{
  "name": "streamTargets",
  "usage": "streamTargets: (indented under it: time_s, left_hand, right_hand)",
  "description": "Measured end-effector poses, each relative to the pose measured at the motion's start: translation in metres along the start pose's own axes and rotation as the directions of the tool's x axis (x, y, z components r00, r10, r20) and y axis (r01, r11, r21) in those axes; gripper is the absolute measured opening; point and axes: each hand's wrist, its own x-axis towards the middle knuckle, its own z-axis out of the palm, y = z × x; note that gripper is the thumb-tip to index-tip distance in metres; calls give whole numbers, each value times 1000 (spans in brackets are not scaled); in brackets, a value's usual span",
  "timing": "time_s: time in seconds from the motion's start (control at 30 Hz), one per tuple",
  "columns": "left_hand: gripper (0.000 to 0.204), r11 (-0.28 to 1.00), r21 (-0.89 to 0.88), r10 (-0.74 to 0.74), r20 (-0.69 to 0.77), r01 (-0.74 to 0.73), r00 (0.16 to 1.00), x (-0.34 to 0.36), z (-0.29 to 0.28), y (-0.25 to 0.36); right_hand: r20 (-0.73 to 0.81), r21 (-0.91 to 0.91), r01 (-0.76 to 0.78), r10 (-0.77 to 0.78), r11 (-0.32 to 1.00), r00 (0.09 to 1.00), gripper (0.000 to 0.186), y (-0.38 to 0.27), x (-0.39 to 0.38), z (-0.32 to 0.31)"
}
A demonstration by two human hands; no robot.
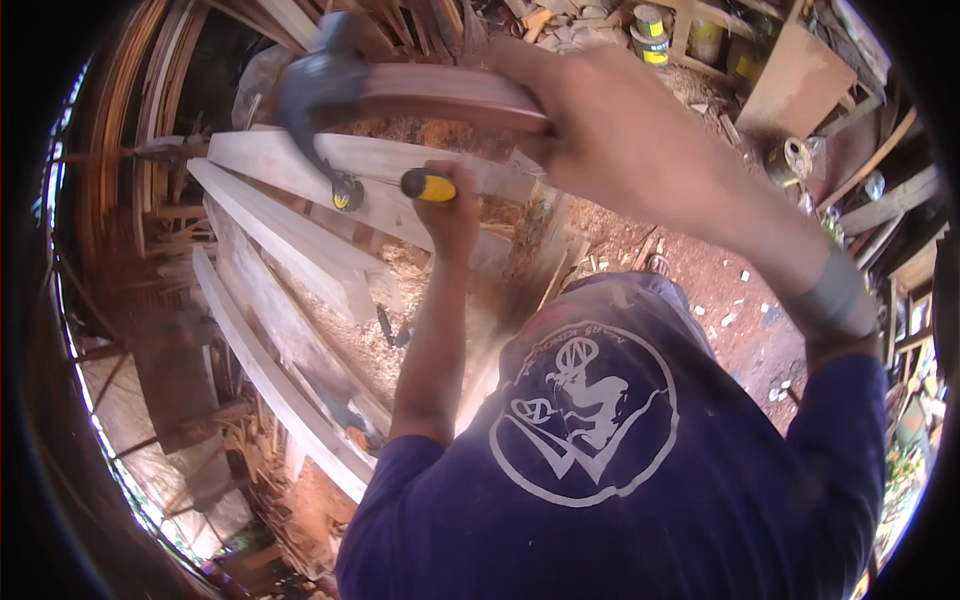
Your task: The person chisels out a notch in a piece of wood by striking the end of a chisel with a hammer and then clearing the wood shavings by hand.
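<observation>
My right hand (570, 110) is closed round the wooden handle of a claw hammer (325, 80), raised at the upper middle, its metal head blurred. My left hand (450, 215) grips an upright tool, probably a chisel, by its yellow-and-black handle (428, 186), over pale planed boards (270, 150). The tool's tip is hidden below the hand. A small black-and-yellow object (347, 200), too blurred to name, is on the board just left of that hand. More long pale boards (275, 375) lie side by side at the lower left, with wood shavings (360, 320) between them.
Stacked timber (140, 120) lines the left. Cans (650, 40), a plywood piece (795, 85) and loose sticks crowd the back right. The reddish floor (750, 310) on my right has scattered scraps. A dark sheet (170, 380) is at the far left.
</observation>
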Motion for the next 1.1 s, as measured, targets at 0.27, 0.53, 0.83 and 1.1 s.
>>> streamTargets:
  time_s: [0.27, 0.53, 0.83, 1.1]
  left_hand:
    - [12, 998, 18, -57, 228, 54, 972, -1, 9, 7]
    - [26, 944, 283, 66, 343, -170, 937, -17, 40, -16]
    - [28, 980, 119, 99, 409, -161, 907, -13, 21, -20]
    - [29, 981, 25, 165, 422, -193, 891, -11, 9, -19]
  right_hand:
    - [-16, 148, -432, 439, 890, 898, 28, 51, -97, 39]
    - [42, 447, -752, 829, 484, 558, 15, 16, -159, 59]
    - [-563, 324, -502, 590, 802, 580, 12, -40, -141, 1]
    - [-688, 271, -370, 448, 889, 571, 13, -76, -118, 15]
